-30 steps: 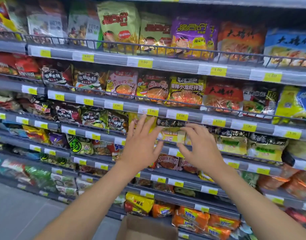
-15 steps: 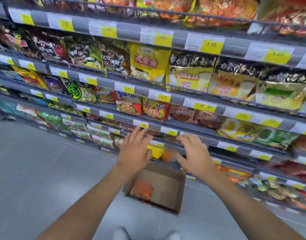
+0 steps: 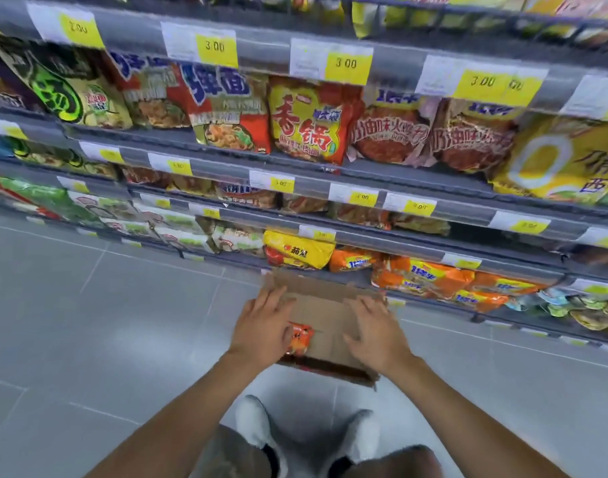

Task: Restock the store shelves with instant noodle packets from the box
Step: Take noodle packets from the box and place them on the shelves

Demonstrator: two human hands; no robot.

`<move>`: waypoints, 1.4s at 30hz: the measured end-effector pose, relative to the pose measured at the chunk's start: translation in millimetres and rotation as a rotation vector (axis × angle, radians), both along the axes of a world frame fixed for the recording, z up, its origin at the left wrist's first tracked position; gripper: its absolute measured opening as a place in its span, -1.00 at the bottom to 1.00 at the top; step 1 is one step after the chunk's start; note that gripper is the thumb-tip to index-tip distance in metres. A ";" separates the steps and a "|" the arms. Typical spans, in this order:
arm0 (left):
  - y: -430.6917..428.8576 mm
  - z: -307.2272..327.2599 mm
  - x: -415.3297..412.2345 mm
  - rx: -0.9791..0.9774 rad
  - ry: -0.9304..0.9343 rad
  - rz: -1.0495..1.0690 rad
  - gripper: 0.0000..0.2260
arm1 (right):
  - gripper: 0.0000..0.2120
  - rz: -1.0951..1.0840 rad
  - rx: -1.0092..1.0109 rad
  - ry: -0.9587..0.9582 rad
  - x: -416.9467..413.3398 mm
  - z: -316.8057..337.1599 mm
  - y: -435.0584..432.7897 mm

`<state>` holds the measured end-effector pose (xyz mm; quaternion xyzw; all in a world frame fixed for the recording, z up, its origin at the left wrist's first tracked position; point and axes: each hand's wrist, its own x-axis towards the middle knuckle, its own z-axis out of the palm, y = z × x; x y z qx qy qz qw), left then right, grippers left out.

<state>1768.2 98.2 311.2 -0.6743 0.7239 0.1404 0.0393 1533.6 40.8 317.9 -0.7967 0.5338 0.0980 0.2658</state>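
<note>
Noodle packet (image 3: 299, 339), orange, lies in the left side of the box (image 3: 330, 315) below the shelves (image 3: 416, 241), with left hand (image 3: 262, 326) and right hand (image 3: 376, 331) above the box, fingers spread and empty: pick-up step, probably next requiring a grasp on the packet.

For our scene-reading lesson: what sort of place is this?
Probably a grocery shop aisle: grey tiered shelves packed with colourful instant noodle packets, with yellow price labels along the edges.

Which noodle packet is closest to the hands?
The orange-red packet inside the cardboard box, right beside the left hand. Every other packet sits on the shelves.
</note>
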 end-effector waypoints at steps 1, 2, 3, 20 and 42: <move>-0.4 -22.2 3.1 0.006 0.001 -0.011 -0.55 | -0.35 -0.016 0.014 0.011 3.1 -23.2 0.8; -0.9 -43.5 5.5 0.015 0.010 -0.019 -0.56 | -0.35 -0.029 0.029 0.017 6.4 -44.0 2.0; -1.3 -64.9 7.7 0.021 0.022 -0.028 -0.56 | -0.35 -0.037 0.041 0.014 9.4 -65.1 2.9; -48.7 -436.2 33.7 0.670 0.305 0.567 -0.31 | -0.60 -0.498 0.659 -0.118 66.9 -436.4 -1.8; -47.8 -525.9 41.2 0.750 0.802 1.077 -0.78 | -0.69 -1.055 0.940 -0.431 37.5 -512.2 -11.4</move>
